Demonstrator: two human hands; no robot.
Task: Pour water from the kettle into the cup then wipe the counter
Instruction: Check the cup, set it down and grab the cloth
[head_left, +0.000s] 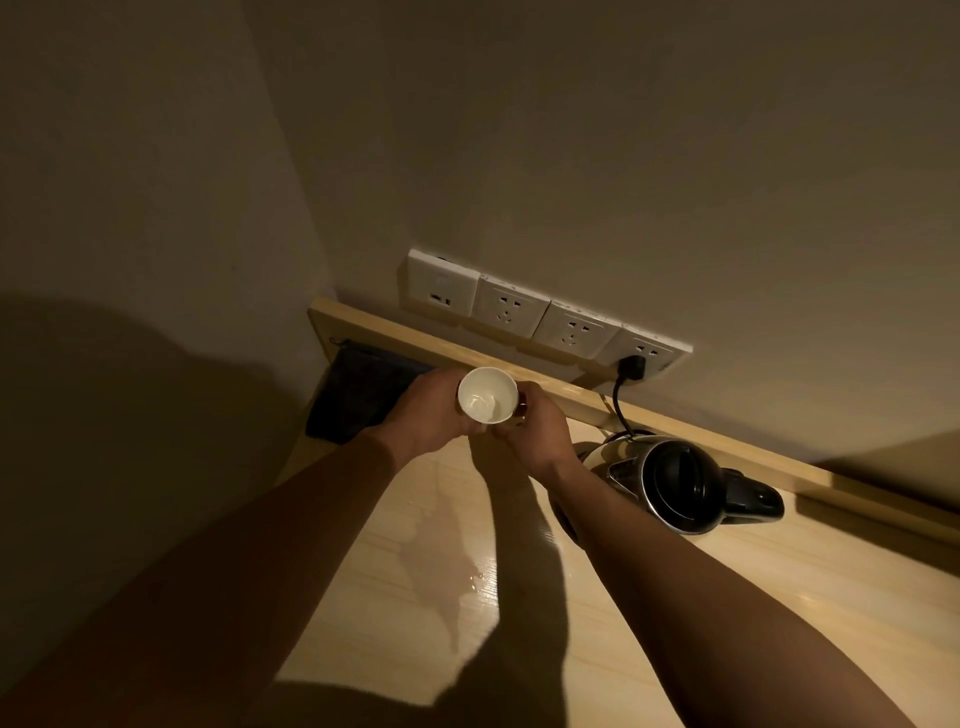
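A small white cup (487, 393) is held up above the wooden counter (779, 587), tipped with its mouth toward me; a little water lies in its bottom. My left hand (430, 413) grips its left side and my right hand (537, 428) holds its right side. A steel kettle (670, 486) with a black lid stands on its base to the right, close to my right forearm. A spill of water (441, 545) spreads over the counter beneath my hands. A dark cloth (353, 397) lies at the back left corner.
A row of white wall sockets (540, 317) sits above the counter's raised back strip (701, 436). The kettle's black plug and cord (626, 382) run down from the rightmost socket. A wall closes off the left side.
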